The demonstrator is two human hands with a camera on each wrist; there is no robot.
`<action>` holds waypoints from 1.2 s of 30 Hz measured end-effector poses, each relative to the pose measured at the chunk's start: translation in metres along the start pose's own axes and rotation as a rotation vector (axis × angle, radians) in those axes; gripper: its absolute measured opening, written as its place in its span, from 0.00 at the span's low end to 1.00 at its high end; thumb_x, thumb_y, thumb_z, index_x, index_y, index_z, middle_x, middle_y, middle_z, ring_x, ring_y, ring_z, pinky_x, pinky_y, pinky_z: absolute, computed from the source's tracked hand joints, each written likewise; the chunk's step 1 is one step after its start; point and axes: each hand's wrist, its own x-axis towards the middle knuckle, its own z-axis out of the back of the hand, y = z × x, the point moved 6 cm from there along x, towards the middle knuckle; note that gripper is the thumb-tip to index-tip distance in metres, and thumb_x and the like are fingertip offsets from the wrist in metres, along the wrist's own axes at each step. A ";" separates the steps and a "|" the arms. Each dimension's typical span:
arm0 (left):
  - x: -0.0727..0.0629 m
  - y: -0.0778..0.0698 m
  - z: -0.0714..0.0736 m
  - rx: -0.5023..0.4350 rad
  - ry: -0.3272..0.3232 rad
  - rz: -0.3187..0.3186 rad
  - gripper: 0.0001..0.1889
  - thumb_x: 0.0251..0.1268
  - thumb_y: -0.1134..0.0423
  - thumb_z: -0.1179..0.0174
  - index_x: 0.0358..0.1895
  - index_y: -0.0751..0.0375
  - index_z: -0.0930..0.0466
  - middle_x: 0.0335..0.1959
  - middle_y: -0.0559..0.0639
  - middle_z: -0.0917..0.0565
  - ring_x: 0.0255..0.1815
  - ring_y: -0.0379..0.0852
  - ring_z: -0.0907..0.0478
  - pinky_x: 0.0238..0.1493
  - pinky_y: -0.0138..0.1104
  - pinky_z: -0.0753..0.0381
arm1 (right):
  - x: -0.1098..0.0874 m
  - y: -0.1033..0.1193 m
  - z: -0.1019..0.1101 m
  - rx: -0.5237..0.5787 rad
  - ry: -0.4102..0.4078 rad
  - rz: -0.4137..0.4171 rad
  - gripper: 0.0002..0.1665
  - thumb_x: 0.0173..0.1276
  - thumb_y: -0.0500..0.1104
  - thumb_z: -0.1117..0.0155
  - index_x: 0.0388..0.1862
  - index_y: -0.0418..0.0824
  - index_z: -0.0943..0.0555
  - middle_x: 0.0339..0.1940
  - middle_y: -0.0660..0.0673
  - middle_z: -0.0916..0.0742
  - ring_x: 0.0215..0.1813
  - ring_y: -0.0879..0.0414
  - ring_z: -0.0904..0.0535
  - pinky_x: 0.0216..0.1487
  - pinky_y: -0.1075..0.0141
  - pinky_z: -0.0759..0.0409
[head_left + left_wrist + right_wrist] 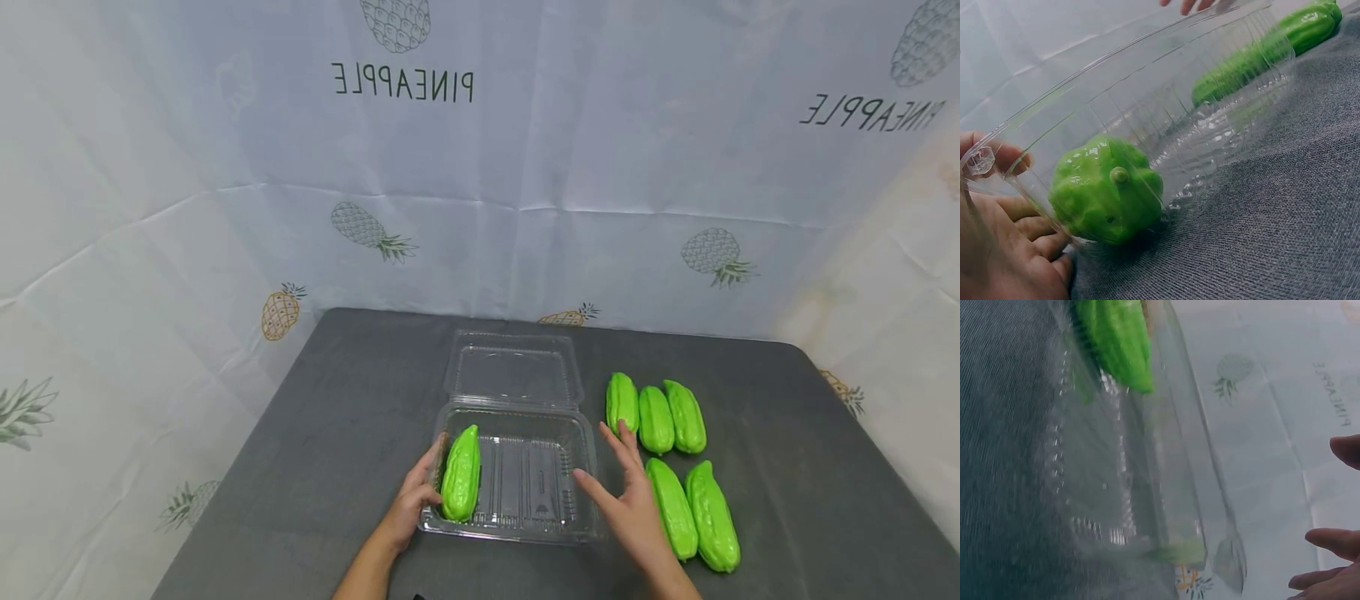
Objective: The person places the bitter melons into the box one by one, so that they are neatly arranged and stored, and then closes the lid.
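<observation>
Toward the near edge of the table, we've got the left hand gripping the clear container by its left wall, thumb on one side, fingers curled against the other. One green gourd lies lengthwise inside, along that same wall, so we'd call it early days: one in, five out. Over by the container's right wall, the right hand has its fingers spread wide and holds nothing. Beside it, on the table's right-edge side, we see a loose gourd pair, then farther back a gourd trio side by side, partly behind the fingertips. Farther still, the lid lies folded back toward the table's far edge, and beyond that hangs a pineapple-print curtain.
</observation>
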 end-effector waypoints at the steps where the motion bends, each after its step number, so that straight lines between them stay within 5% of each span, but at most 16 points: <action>1: 0.000 0.000 0.000 -0.001 0.000 0.002 0.45 0.39 0.75 0.58 0.71 0.77 0.59 0.74 0.69 0.57 0.65 0.18 0.52 0.60 0.13 0.50 | 0.000 -0.002 0.002 -0.009 -0.004 -0.001 0.43 0.59 0.40 0.35 0.71 0.36 0.41 0.77 0.36 0.53 0.76 0.38 0.66 0.64 0.32 0.56; 6: 0.000 0.000 0.000 0.002 -0.001 0.016 0.45 0.40 0.75 0.58 0.71 0.76 0.58 0.74 0.68 0.57 0.70 0.31 0.56 0.60 0.13 0.50 | -0.001 -0.011 0.007 -0.055 0.005 -0.045 0.46 0.59 0.42 0.35 0.72 0.34 0.46 0.77 0.35 0.53 0.76 0.38 0.68 0.65 0.33 0.56; 13: -0.001 0.000 0.000 -0.002 0.001 -0.020 0.44 0.39 0.75 0.59 0.70 0.79 0.59 0.73 0.71 0.57 0.63 0.14 0.50 0.59 0.12 0.50 | -0.002 -0.024 0.019 -0.149 -0.048 -0.072 0.49 0.58 0.44 0.33 0.73 0.34 0.47 0.77 0.35 0.53 0.76 0.38 0.68 0.65 0.33 0.55; 19: -0.001 0.001 0.001 0.015 -0.018 -0.009 0.44 0.39 0.75 0.58 0.70 0.79 0.58 0.73 0.69 0.56 0.69 0.24 0.53 0.60 0.13 0.50 | -0.005 -0.031 0.039 -0.208 -0.164 -0.033 0.47 0.56 0.41 0.33 0.71 0.30 0.43 0.76 0.33 0.49 0.76 0.38 0.65 0.65 0.34 0.54; 30: -0.001 -0.001 0.000 -0.002 0.004 -0.049 0.44 0.39 0.76 0.59 0.70 0.79 0.58 0.73 0.72 0.57 0.63 0.13 0.49 0.59 0.12 0.50 | -0.010 -0.047 0.062 -0.301 -0.296 -0.124 0.40 0.56 0.40 0.32 0.66 0.32 0.34 0.68 0.30 0.32 0.69 0.34 0.40 0.64 0.42 0.41; 36: -0.001 0.000 0.001 0.015 -0.021 -0.014 0.44 0.39 0.75 0.59 0.71 0.76 0.56 0.73 0.69 0.55 0.63 0.13 0.49 0.59 0.13 0.51 | -0.012 -0.056 0.067 -0.302 -0.336 -0.109 0.35 0.55 0.39 0.32 0.62 0.31 0.29 0.65 0.32 0.28 0.67 0.37 0.36 0.65 0.47 0.40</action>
